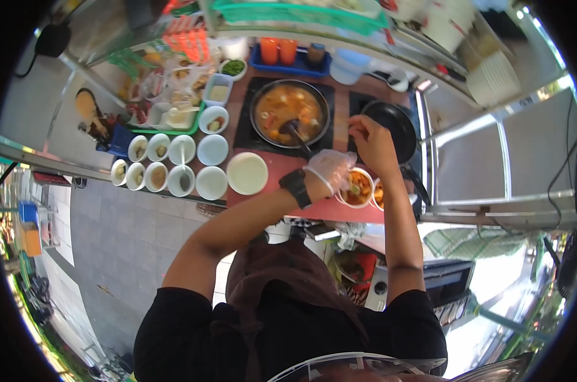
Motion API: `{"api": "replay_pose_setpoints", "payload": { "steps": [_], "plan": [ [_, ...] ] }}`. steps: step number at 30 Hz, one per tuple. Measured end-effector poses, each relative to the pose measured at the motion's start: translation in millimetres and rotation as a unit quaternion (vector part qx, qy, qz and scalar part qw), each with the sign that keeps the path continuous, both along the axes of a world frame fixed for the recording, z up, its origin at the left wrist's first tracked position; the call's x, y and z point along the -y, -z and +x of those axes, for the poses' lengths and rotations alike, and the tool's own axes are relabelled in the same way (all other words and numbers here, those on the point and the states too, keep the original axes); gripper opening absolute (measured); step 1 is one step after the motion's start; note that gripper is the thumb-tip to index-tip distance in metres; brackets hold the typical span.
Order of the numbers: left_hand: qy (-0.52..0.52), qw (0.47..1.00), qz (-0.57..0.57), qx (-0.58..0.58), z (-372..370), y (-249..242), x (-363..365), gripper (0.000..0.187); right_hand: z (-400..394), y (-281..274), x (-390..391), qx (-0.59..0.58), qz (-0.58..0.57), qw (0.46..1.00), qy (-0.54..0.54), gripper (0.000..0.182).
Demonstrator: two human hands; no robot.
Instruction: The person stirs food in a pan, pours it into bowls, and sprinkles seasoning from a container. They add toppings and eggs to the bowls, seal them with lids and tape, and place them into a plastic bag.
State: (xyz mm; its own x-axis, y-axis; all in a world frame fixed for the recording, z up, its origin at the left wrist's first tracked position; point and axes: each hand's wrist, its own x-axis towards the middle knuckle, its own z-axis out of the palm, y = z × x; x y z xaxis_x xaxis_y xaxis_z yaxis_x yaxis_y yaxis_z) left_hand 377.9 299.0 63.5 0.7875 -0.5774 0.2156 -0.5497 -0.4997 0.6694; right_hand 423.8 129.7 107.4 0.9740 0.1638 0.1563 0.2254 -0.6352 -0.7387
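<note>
My left hand (331, 168), in a clear plastic glove with a dark watch at the wrist, is curled at the rim of a white bowl (357, 189) filled with reddish-orange food. A second bowl (379, 195) of similar food is partly hidden behind my right forearm. My right hand (370, 141) is bare, its fingers bent and pinched together above the counter, beside an empty black frying pan (393, 127). Whatever lies in its fingertips is too small to make out. A pan of orange soup (282, 105) with a dark ladle (293, 129) in it stands beyond my left hand.
Several white cups (212, 183) of ingredients stand along the counter's left side. A larger white tub (247, 173) sits near the soup pan. A blue tray (260, 60) holds orange cups at the back. A shelf with a green basket (301, 14) overhangs the far edge.
</note>
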Motion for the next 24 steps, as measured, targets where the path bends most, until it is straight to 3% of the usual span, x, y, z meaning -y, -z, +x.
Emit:
{"api": "replay_pose_setpoints", "payload": {
  "steps": [2, 4, 6, 9, 11, 12, 14, 16, 18, 20, 22, 23, 24],
  "plan": [
    [0.012, 0.999, -0.050, -0.014, -11, -27, -34, 0.032, 55, 8, -49, 0.057, -0.003, 0.994, -0.091, 0.024],
    [-0.045, 0.988, -0.093, -0.110, -27, -56, -67, 0.034, 110, 28, -114, 0.025, 0.074, 0.981, -0.180, 0.027],
    [-0.062, 0.985, -0.085, -0.137, -39, -75, -106, 0.036, 167, 55, -182, 0.043, 0.073, 0.970, -0.227, 0.031],
    [-0.109, 0.978, -0.096, -0.147, -59, -70, -160, 0.038, 239, 110, -265, 0.070, 0.094, 0.965, -0.234, 0.031],
    [-0.142, 0.975, -0.111, -0.126, -70, -71, -193, 0.039, 267, 130, -307, 0.120, -0.041, 0.976, -0.178, 0.029],
    [-0.166, 0.973, -0.097, -0.128, -77, -78, -207, 0.039, 273, 136, -321, 0.123, -0.035, 0.975, -0.184, 0.029],
    [-0.197, 0.969, -0.080, -0.129, -88, -81, -230, 0.038, 281, 148, -335, 0.072, -0.085, 0.983, -0.146, 0.023],
    [-0.241, 0.942, -0.113, -0.206, -93, -76, -246, 0.036, 293, 167, -347, 0.094, -0.079, 0.982, -0.140, 0.018],
    [-0.257, 0.934, -0.122, -0.217, -92, -73, -253, 0.032, 294, 167, -343, 0.165, -0.147, 0.963, -0.155, 0.016],
    [-0.277, 0.920, -0.138, -0.240, -86, -80, -249, 0.028, 302, 167, -339, 0.162, -0.134, 0.963, -0.169, 0.012],
    [-0.264, 0.924, -0.146, -0.236, -74, -67, -249, 0.024, 294, 152, -328, 0.113, 0.082, 0.984, -0.107, 0.008],
    [-0.275, 0.927, -0.162, -0.198, -65, -56, -248, 0.023, 294, 146, -324, -0.017, 0.207, 0.972, -0.106, 0.009],
    [-0.282, 0.928, -0.178, -0.164, -56, -42, -247, 0.022, 284, 136, -311, -0.018, 0.205, 0.974, -0.097, 0.009]
  ]
}}
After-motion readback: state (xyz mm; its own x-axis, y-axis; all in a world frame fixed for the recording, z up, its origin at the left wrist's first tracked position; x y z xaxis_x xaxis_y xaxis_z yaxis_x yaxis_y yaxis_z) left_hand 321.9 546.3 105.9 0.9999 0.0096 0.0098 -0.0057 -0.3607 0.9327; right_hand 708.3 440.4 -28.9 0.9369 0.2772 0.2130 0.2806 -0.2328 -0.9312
